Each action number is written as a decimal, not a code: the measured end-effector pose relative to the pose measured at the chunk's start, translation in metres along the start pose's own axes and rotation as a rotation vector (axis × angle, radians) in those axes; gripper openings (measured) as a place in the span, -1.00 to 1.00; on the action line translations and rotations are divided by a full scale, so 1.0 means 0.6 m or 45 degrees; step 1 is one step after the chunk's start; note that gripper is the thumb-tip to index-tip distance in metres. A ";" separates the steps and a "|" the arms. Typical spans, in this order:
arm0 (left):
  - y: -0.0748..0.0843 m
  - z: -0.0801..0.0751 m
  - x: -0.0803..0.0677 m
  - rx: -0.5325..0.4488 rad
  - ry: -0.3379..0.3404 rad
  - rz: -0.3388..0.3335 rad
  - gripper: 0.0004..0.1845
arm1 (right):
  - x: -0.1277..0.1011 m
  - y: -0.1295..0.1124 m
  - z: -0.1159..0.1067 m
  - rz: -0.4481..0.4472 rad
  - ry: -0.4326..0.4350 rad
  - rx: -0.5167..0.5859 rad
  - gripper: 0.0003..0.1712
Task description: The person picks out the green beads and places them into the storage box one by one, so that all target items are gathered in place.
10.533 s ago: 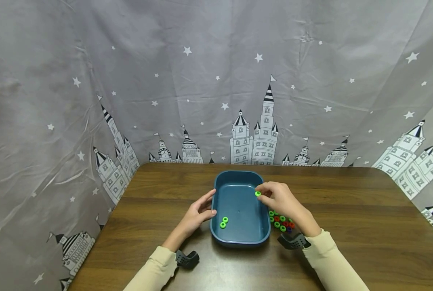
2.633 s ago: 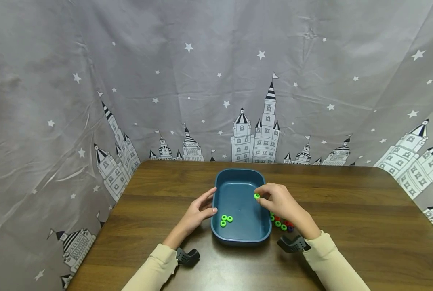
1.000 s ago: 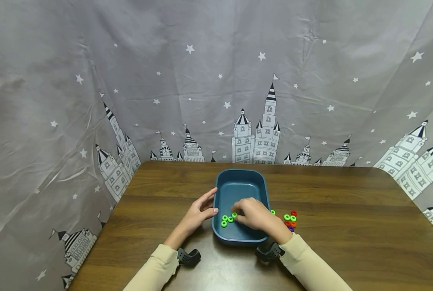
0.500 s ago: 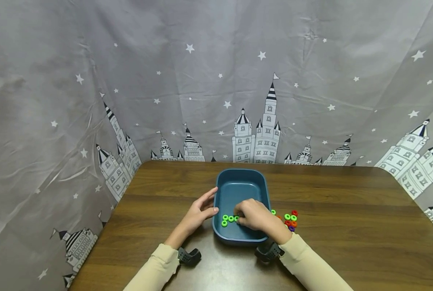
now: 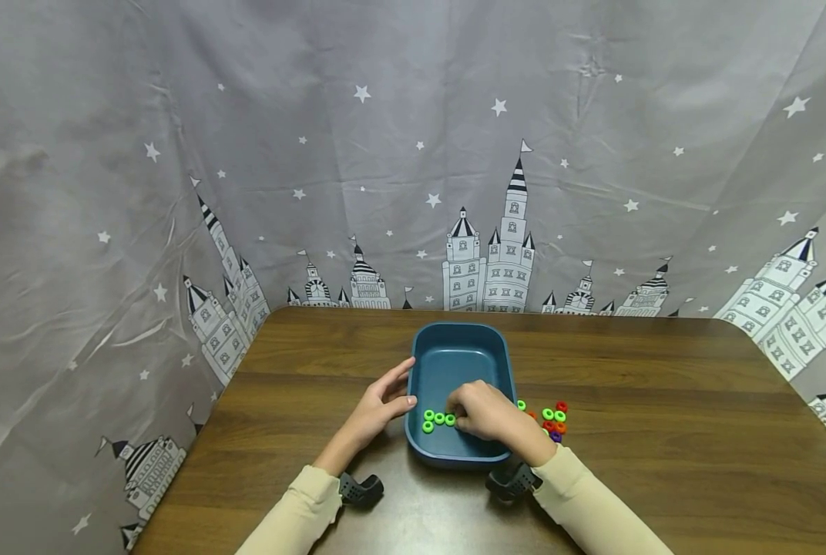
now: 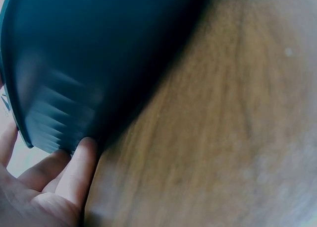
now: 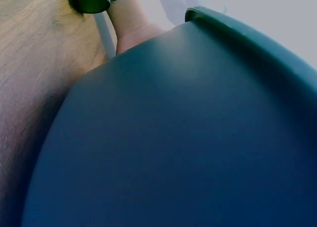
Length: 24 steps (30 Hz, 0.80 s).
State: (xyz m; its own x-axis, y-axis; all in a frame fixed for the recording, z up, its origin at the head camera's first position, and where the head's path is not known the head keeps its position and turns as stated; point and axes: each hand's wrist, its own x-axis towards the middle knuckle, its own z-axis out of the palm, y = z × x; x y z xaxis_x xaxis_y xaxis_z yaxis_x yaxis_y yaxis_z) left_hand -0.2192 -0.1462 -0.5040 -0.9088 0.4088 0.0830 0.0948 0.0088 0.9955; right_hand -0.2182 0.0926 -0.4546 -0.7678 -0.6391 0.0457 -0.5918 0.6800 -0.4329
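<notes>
A dark blue plastic bin stands on the wooden table. My left hand lies at its left side, fingers spread, with fingertips touching the outer wall, as the left wrist view also shows. Inside the bin, my right hand reaches down with curled fingers around a small green ring. That ring sits at the right end of a short row, beside another green ring. Further green rings lie at the row's left end. In the right wrist view the bin's outer wall hides the right hand's fingers.
Right of the bin, loose rings lie on the table: green, red, orange and purple. My right forearm partly covers some. Behind the table hangs a grey curtain with castles and stars.
Since 2.6 s ago my right hand has carried a green ring from the bin's right side down to the row. Over the last half second it barely moves. My left hand stays put.
</notes>
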 end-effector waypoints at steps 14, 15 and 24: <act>0.005 0.001 -0.002 0.018 0.014 -0.006 -0.23 | 0.004 0.002 0.000 -0.066 -0.033 0.094 -0.89; 0.004 0.001 -0.002 0.014 0.012 -0.006 -0.23 | 0.004 0.002 0.000 -0.071 -0.033 0.096 -0.90; 0.002 0.000 -0.002 0.015 0.002 -0.007 -0.24 | 0.004 0.005 0.004 -0.103 -0.031 0.088 -0.89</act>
State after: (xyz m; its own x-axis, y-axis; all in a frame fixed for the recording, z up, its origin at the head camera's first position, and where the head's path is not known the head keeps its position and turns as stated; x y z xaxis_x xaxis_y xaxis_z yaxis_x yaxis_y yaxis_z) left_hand -0.2182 -0.1468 -0.5031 -0.9101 0.4071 0.0773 0.0945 0.0222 0.9953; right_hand -0.2214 0.0923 -0.4582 -0.7116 -0.6999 0.0615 -0.6325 0.5999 -0.4899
